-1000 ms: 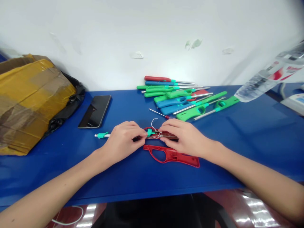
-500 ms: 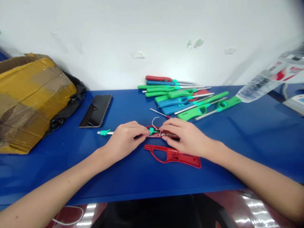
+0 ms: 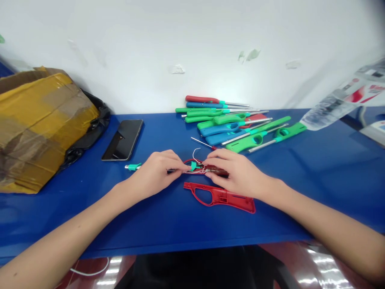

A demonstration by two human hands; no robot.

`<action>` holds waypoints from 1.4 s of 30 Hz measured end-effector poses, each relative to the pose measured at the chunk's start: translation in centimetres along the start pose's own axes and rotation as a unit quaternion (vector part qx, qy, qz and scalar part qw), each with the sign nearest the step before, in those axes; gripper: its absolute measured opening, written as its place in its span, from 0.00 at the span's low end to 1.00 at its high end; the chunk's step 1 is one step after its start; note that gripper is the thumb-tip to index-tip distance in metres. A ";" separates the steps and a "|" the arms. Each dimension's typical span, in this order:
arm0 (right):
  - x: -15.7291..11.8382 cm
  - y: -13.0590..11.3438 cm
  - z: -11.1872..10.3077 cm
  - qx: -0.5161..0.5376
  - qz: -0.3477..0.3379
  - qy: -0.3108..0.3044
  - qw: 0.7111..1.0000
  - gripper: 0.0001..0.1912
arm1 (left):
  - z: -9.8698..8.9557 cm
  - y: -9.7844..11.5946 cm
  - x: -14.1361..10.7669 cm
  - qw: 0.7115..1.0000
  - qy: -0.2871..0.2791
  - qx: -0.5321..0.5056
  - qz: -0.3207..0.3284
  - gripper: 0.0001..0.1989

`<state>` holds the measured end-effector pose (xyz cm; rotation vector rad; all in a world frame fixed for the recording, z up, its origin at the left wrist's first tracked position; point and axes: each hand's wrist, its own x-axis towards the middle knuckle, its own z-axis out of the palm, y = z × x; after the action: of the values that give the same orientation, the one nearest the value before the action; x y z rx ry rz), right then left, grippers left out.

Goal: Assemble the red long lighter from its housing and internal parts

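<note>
Apparently for steadiness, the left hand (image 3: 156,172) pinches the open red lighter (image 3: 195,165) by its rod end, the right hand (image 3: 236,168) clasping its handle, between the desk's (image 3: 150,228) front and back edges; the loose red shell (image 3: 223,196) lies frontward, probably for easy reach.

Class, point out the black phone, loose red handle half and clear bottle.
Black phone (image 3: 122,140): head view, middle of screen.
Loose red handle half (image 3: 221,196): head view, ribbed section beside its loop.
Clear bottle (image 3: 342,96): head view, side, about midway.
</note>
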<state>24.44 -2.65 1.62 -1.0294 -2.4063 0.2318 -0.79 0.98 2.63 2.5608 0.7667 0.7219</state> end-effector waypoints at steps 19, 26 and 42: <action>-0.1 0.0 0.0 0.029 0.025 0.006 0.999 0.11 | 0.7 0.0 0.0 0.999 0.029 0.004 -0.018 0.08; 0.4 0.1 -0.1 0.096 0.064 0.028 0.993 0.09 | 1.1 -0.4 -0.1 0.999 0.043 0.008 0.003 0.07; 2.0 -0.7 0.2 0.095 0.155 0.003 0.983 0.06 | 1.5 -0.3 0.0 0.997 0.070 0.005 0.022 0.07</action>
<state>22.73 -1.66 2.49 -1.3074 -2.1587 0.5543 -0.04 0.95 1.25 2.5639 0.7593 0.9215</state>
